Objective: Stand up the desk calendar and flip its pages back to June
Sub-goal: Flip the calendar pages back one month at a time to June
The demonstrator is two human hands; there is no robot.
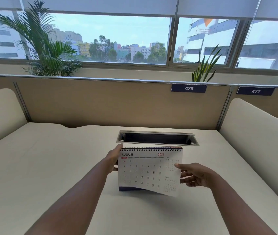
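Note:
The spiral-bound desk calendar (145,172) stands upright on the cream desk (50,167), its front page reading AUGUST 2026. My left hand (113,160) grips the calendar's left edge near the spiral binding. My right hand (194,175) holds the right edge of the August page, thumb on its front and fingers behind it. That page is lifted away from the stand at its lower right corner and bends outward. A dark blue band of the page or stand behind shows along the bottom left.
An open cable tray (157,138) is set into the desk just behind the calendar. A beige partition (118,102) with number plates 476 (188,88) and 477 closes the back; rounded side dividers (253,133) flank the desk. Plants stand behind the partition at the window.

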